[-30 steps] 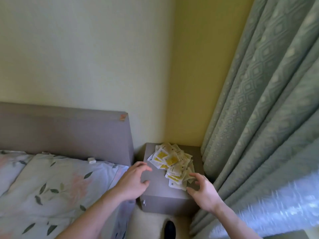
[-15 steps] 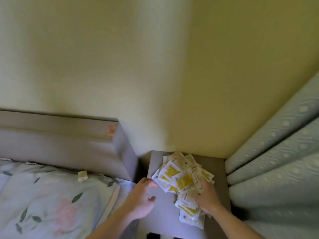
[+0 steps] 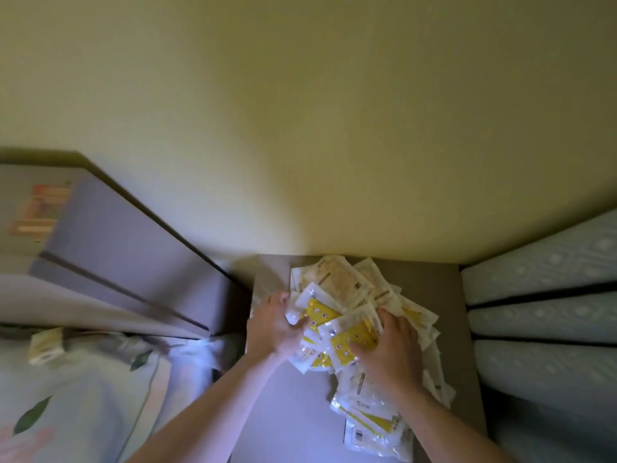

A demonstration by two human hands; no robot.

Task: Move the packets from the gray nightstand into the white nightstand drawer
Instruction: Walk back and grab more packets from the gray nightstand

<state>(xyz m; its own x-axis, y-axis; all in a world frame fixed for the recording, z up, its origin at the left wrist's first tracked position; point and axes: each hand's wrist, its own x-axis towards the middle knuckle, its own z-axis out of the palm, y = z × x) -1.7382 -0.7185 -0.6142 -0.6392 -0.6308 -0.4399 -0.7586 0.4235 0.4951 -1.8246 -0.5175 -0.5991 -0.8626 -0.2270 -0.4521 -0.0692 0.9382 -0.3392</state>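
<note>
The left hand [image 3: 272, 329] and right hand [image 3: 389, 349] have both closed in on the heap of packets [image 3: 354, 329] since a second ago, when they hung short of the gray nightstand [image 3: 283, 406] with fingers loosely curled and touching nothing. Half a second ago they had just reached the heap's two flanks; now the left hand's fingers curl round the edge of the packets on the side of the nightstand nearest the bed's headboard [image 3: 127, 262], while the right hand lies over the top of the heap with fingers bent down into it, on the side nearer the curtain [image 3: 541, 295]. I judge this to be a two-handed scoop in the making: the packets are gathered but not yet lifted, so all of them still lie on the nightstand and none has gone toward the white nightstand drawer, which is not in view. The heap runs long from the nightstand's back edge at the wall [image 3: 300, 128] toward its near edge, fanned and overlapping; single packets point every way, so the pile has no one heading. A loose handful like this may well shed packets when raised.
</note>
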